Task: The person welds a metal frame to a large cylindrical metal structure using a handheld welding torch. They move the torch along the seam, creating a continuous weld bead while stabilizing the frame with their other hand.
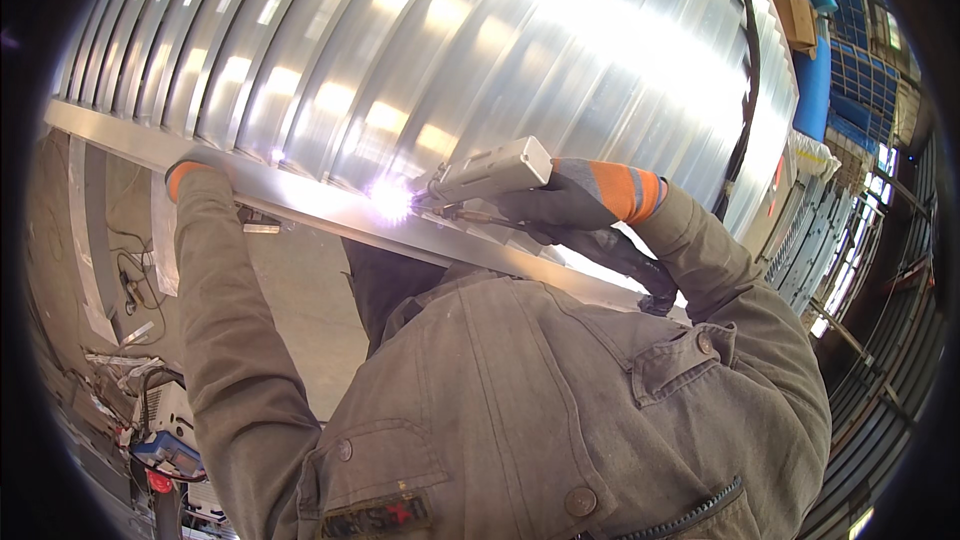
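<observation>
My right hand (580, 195), in a dark grey glove with orange panels, is closed around a welding torch (490, 172) with a boxy light-grey body. At the torch's tip a bright violet-white arc (390, 200) glows where the ribbed metal panel (400, 70) meets a long flat metal bar (330, 202). A dark hose (640, 265) hangs below my right hand. Farther left, my left hand (200, 162), with an orange glove cuff, rests at the bar's near edge. Its fingers are mostly hidden by the sleeve and the bar.
A black cable (745, 70) runs across the panel's right side. Blue crates (865, 70) and cardboard boxes (797, 22) stand beyond it. At lower left are a blue-and-white machine (165, 435) and cords (130, 280) on the floor. Metal legs (88, 240) stand below the bar.
</observation>
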`<state>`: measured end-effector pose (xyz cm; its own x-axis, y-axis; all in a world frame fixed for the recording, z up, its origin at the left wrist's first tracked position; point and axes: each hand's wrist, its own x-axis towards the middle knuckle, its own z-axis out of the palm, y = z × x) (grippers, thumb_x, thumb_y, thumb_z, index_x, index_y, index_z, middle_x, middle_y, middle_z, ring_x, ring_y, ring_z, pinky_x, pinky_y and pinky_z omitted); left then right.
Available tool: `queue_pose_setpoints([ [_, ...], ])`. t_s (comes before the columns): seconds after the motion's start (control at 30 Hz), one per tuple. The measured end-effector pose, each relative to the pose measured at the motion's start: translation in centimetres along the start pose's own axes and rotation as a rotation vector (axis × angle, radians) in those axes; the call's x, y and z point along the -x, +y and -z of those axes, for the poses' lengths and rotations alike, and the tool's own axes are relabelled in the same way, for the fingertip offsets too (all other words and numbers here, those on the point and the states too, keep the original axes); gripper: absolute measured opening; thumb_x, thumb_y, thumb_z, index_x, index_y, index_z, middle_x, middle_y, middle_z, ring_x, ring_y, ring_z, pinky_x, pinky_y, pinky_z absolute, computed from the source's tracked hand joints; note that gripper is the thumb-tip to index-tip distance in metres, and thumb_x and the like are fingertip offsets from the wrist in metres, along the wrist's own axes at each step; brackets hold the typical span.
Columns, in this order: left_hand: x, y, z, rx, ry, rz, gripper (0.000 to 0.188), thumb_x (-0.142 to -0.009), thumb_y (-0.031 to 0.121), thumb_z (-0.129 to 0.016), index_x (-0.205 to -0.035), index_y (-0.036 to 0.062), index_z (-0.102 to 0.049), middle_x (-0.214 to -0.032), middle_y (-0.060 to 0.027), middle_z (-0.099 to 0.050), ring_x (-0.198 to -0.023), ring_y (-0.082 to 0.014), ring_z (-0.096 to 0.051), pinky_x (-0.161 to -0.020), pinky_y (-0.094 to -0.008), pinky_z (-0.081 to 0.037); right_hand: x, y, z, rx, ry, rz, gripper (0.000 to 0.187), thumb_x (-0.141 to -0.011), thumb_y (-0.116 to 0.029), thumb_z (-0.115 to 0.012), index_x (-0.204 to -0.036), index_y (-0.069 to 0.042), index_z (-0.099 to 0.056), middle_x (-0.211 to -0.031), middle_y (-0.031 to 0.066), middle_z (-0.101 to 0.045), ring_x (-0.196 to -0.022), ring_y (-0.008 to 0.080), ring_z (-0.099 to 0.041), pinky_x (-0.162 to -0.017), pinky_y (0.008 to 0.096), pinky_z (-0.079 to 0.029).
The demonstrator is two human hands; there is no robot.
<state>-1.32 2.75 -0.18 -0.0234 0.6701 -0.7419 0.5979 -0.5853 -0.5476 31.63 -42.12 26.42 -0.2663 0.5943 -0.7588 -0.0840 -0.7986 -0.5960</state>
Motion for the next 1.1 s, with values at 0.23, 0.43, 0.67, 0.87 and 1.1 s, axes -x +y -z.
queue_pose_setpoints([
  [0.23, -0.1, -0.1, 0.0, 0.012, -0.009, 0.013, 0.054, -0.108, 0.055, -0.056, -0.144, 0.0206, -0.077, -0.153, -0.0049, -0.073, -0.140, -0.0248, -0.069, -0.114, -0.0428, -0.054, 0.5, 0.1, 0.0, 0.004, -0.011, -0.007, 0.040, -0.117, -0.032, -0.057, -0.139, -0.001, -0.068, -0.087, 0.0021, -0.066, -0.071, 0.0122, -0.063, -0.067, 0.0340, -0.056],
  [0.43, -0.2, -0.2, 0.0, 0.021, -0.028, 0.023, 0.056, -0.108, 0.056, -0.056, -0.145, 0.0206, -0.077, -0.154, -0.0052, -0.072, -0.142, -0.0253, -0.068, -0.115, -0.0430, -0.053, 1.3, -0.2, -0.1, -0.030, -0.027, 0.031, 0.043, -0.117, -0.031, -0.058, -0.148, -0.003, -0.065, -0.090, 0.0011, -0.065, -0.072, 0.0111, -0.062, -0.065, 0.0328, -0.055],
  [0.67, -0.5, -0.2, 0.0, -0.014, 0.003, 0.009, 0.055, -0.108, 0.055, -0.056, -0.145, 0.0206, -0.076, -0.154, -0.0051, -0.072, -0.142, -0.0253, -0.068, -0.115, -0.0433, -0.053, 1.9, 0.8, -0.3, -0.033, 0.000, 0.003, 0.045, -0.116, -0.032, -0.059, -0.149, -0.003, -0.065, -0.090, 0.0016, -0.065, -0.072, 0.0115, -0.061, -0.065, 0.0319, -0.054],
  [0.87, -0.3, -0.2, -0.4, -0.039, 0.029, 0.006, 0.054, -0.108, 0.054, -0.055, -0.146, 0.0206, -0.076, -0.155, -0.0050, -0.072, -0.142, -0.0253, -0.068, -0.115, -0.0434, -0.053, 4.2, 1.3, -0.5, -0.126, 0.024, 0.008, 0.045, -0.115, -0.034, -0.061, -0.148, -0.003, -0.065, -0.087, 0.0009, -0.064, -0.073, 0.0109, -0.060, -0.063, 0.0315, -0.051],
  [1.1, 0.1, -0.4, -0.7, -0.043, 0.046, 0.012, 0.054, -0.109, 0.053, -0.055, -0.146, 0.0206, -0.076, -0.155, -0.0049, -0.071, -0.142, -0.0253, -0.068, -0.115, -0.0436, -0.053, 3.6, 4.4, -0.6, -0.080, 0.070, -0.067, 0.037, -0.114, -0.039, -0.064, -0.123, -0.003, -0.073, -0.081, 0.0005, -0.064, -0.069, 0.0100, -0.060, -0.060, 0.0317, -0.050],
])
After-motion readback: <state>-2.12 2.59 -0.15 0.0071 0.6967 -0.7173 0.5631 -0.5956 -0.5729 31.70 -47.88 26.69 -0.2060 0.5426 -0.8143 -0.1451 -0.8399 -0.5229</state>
